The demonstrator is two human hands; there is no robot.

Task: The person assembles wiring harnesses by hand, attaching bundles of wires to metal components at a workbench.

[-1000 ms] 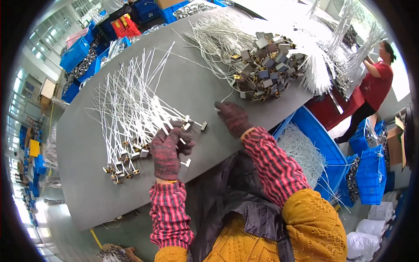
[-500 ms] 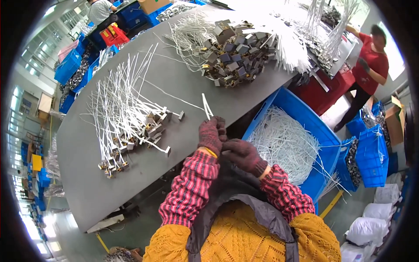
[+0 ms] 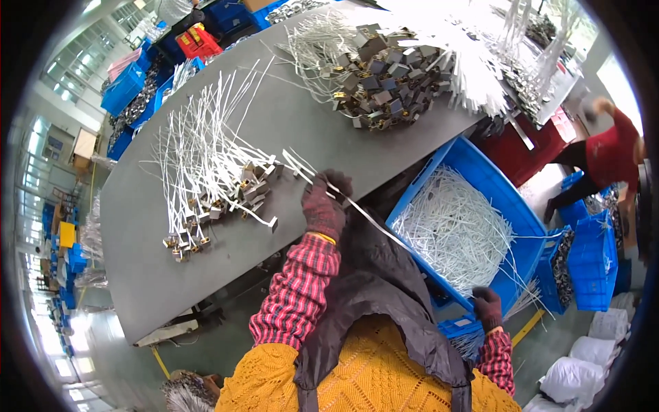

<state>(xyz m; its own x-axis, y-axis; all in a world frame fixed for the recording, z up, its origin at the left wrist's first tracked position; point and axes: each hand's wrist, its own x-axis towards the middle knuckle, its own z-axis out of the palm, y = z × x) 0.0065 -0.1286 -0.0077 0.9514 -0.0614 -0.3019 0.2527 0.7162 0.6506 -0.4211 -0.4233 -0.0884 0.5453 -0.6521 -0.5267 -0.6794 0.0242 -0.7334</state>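
Observation:
My left hand (image 3: 325,206), in a dark red knit glove, is closed around thin white wires (image 3: 296,165) above the table's near edge. Their ends stick out past the fingers toward the table. From the same hand a long white strand (image 3: 377,223) slants down to the right toward the blue bin. My right hand (image 3: 487,307), gloved alike, is curled at the bin's near right corner; what its fingers hold, if anything, is hidden. Left of my left hand lies a bundle of white wires with small dark blocks (image 3: 254,185) at their ends.
A blue bin (image 3: 528,199) of cut white strands (image 3: 456,226) stands right of the grey table (image 3: 171,295). Farther back on the table are a heap of dark blocks (image 3: 388,82) and white strips (image 3: 480,86). A person in red (image 3: 614,147) bends near blue crates (image 3: 594,261) at right.
My right hand has left my left hand and swung down right to the bin's corner. A long strand now stretches from my left hand. The person in red has bent down.

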